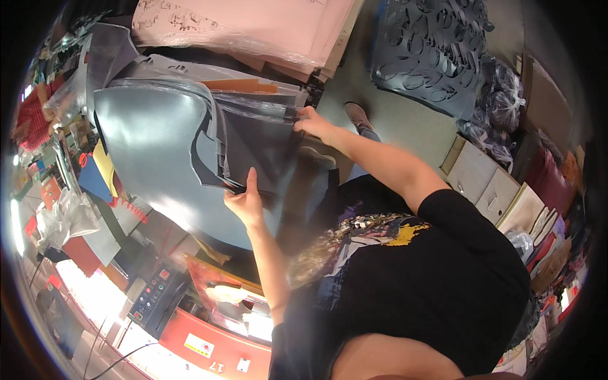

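A large shiny grey sheet [145,133], seemingly of leather-like material, lies in front of me, its right part curled up with a curved, cut-out edge. My left hand [245,204] is closed on the lower tip of that curled edge, thumb pointing up. Farther right, my right hand [313,123] pinches the far right edge of the dark grey sheets [256,130] stacked behind the curl. Clear plastic film shows along the stack's upper layers. An orange-brown sheet [237,85] sticks out behind them. How many layers each hand grips is hidden.
Pink sheets [253,25] are stacked beyond the grey ones. At the far right lies dark sheeting [430,54] full of cut-out holes, beside tied plastic bags [506,101]. A black control box [154,294] and an orange machine panel [209,345] stand at the lower left.
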Demonstrator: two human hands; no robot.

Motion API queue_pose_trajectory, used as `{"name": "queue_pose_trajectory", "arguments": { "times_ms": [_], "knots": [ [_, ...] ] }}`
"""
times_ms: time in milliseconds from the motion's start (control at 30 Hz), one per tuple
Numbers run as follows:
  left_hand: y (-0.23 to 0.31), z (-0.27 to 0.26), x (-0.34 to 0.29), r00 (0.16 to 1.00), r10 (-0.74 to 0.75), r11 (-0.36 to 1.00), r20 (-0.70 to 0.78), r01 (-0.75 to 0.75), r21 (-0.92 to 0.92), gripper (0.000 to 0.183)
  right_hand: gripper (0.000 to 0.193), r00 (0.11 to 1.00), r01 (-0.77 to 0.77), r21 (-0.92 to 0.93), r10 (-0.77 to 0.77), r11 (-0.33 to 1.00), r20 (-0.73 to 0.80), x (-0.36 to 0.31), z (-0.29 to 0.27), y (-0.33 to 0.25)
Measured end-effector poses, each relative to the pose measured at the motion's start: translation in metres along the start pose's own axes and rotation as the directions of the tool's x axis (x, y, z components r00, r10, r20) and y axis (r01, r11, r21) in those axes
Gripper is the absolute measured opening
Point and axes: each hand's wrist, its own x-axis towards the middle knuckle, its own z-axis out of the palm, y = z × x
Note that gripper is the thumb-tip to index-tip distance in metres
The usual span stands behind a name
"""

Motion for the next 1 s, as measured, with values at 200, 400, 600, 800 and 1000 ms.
{"name": "queue_pose_trajectory", "arguments": {
  "times_ms": [200, 400, 600, 800, 1000],
  "knots": [
    [0.027, -0.041, 0.006, 0.993, -0.072, 0.989, -0.097, 0.058, -0.137, 0.030, 0.078, 0.997, 0.039, -0.209, -0.053, 0.977, -0.060, -0.029, 0.013, 0.003],
    [0.029, -0.075, 0.021, 0.999, -0.028, 0.970, -0.032, 0.019, -0.240, 0.027, 0.055, 0.931, -0.018, -0.076, 0.044, 0.997, 0.363, -0.014, -0.010, -0.008],
    [0.037, -0.099, 0.030, 0.998, -0.060, 0.977, 0.029, 0.065, -0.201, 0.026, 0.038, 0.833, 0.530, -0.623, -0.489, 0.575, 0.257, -0.065, 0.019, -0.026],
    [0.043, -0.110, 0.037, 0.985, -0.083, 0.937, 0.150, 0.128, -0.326, 0.028, 0.030, 0.822, 0.545, -0.581, -0.521, 0.605, 0.229, -0.104, 0.050, -0.049],
    [0.033, -0.094, 0.038, 0.984, -0.121, 0.978, 0.128, 0.141, -0.153, 0.036, 0.050, 0.908, 0.415, -0.491, -0.384, 0.766, 0.169, -0.106, 0.039, -0.046]
  ]
}}
